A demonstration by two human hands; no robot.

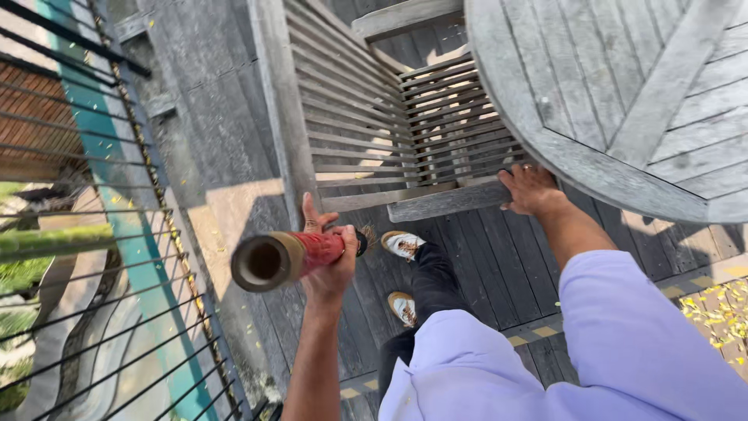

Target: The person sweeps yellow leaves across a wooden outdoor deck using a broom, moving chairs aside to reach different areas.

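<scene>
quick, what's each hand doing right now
left hand: closed around a red-wrapped broom handle
right hand: gripping the wooden chair by its front edge

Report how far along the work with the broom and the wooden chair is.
Done: nothing shows as finished; yellow petals lie on the deck at the right. In hand: the left hand grips the broom handle, with bristles just visible past the fist, and the right hand holds the front edge of the slatted wooden chair beside the round table. Left: the petals, and the chair sits against the table.
</scene>
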